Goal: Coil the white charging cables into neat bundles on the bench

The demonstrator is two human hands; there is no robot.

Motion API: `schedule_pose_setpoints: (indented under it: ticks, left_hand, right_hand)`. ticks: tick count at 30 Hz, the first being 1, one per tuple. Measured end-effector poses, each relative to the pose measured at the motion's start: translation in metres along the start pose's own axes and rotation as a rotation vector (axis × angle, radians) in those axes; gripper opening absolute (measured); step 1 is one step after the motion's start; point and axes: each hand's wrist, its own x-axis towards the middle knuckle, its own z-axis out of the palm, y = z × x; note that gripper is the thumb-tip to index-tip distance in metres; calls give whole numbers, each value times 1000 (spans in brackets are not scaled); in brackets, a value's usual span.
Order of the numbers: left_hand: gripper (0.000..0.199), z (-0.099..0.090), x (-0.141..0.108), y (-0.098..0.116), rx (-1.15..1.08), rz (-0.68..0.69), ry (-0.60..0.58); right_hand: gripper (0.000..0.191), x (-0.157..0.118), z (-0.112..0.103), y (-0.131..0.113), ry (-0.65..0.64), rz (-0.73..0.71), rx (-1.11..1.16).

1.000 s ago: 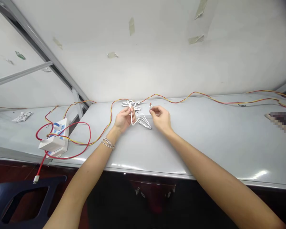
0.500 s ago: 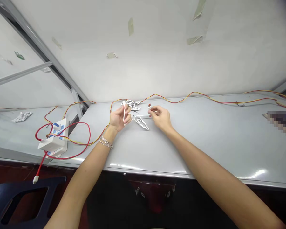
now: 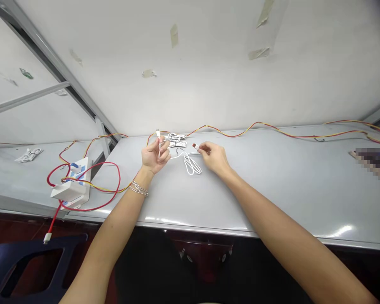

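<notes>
A white USB cable (image 3: 193, 164) hangs in a loose coil between my two hands, above the grey table (image 3: 190, 198). My left hand (image 3: 155, 155) is closed around one end, and its small metal-tipped connector (image 3: 158, 133) points up past my fingers. With thumb and fingers, my right hand (image 3: 213, 156) pinches the other end; that plug (image 3: 195, 146) shows an orange-red tip turned to the left. Bundled white cables (image 3: 176, 140) lie on the table just behind my left hand, and a short black tie (image 3: 179, 150) is near them.
At left, a white power strip (image 3: 86, 185) carries a white adapter (image 3: 68, 191) and a looped red cable (image 3: 118, 177). A red-yellow twisted wire (image 3: 256, 123) runs along the wall. Another white cable bundle (image 3: 29, 155) lies far left. A blue chair (image 3: 66, 257) stands below the table edge.
My left hand has shifted slightly left, raising its connector. The plug in my right hand has tilted to the left, and the coil between my hands has swung a little right.
</notes>
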Motion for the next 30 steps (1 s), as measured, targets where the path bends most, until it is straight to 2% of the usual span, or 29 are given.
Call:
schedule_pose_setpoints:
  ticks: [4,7,9,13,15,19,24,27,30]
  left_hand:
    - [25,-2,3,1,13,47,19]
    - [29,-3,10,-7,105,94,71]
    - [31,-5,15,-16,254,122,80]
    - [25,-9,20,-35,712,255,143]
    - [22,-11,20,-42,863,269,171]
    - [24,-13,19,-48,1071,192,237]
    - [29,-9,14,-41,1268,83,337]
    - [30,-7,12,-38,1323,28,328]
    - [36,-3,10,-37,1399,0,257]
  right_hand:
    - [9,1,-3,-4,35,24,10]
    - [9,-2,-4,-12,69,58,64]
    - [10,-3,-3,-17,83,76,77]
    - [11,-4,-3,-20,104,120,50]
    - [10,-4,-2,-19,100,165,42]
    - [9,-6,1,-20,-13,306,56]
    - [9,-11,4,-30,-128,469,99]
    - [8,-12,4,-33,-156,526,136]
    - [10,-12,3,-35,-163,568,136]
